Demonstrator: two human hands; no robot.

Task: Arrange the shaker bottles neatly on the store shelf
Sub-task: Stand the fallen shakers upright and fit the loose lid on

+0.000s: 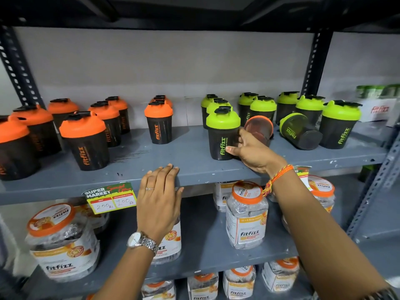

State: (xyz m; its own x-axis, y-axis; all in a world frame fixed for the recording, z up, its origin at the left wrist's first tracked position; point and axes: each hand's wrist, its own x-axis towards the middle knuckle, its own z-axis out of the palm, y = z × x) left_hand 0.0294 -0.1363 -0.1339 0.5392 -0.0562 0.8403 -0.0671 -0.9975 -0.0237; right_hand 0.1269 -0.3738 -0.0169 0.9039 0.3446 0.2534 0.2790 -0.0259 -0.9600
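Observation:
Black shaker bottles stand on the grey shelf (190, 152). Several orange-lidded ones (85, 140) fill the left, with one (159, 124) near the middle. Green-lidded ones (263, 109) crowd the right. My right hand (251, 151) grips the front green-lidded shaker (221, 135) at its right side, low on the body. Behind that hand a shaker (258, 128) lies on its side, base toward me. Another green-lidded shaker (299, 132) lies tipped over further right. My left hand (159, 195) rests flat on the shelf's front edge, fingers together, holding nothing.
A price tag (111, 197) hangs from the shelf edge beside my left hand. Clear jars with orange lids (246, 215) sit on the lower shelves. Perforated black uprights (19, 68) frame the bay. A white box (378, 110) stands at the far right.

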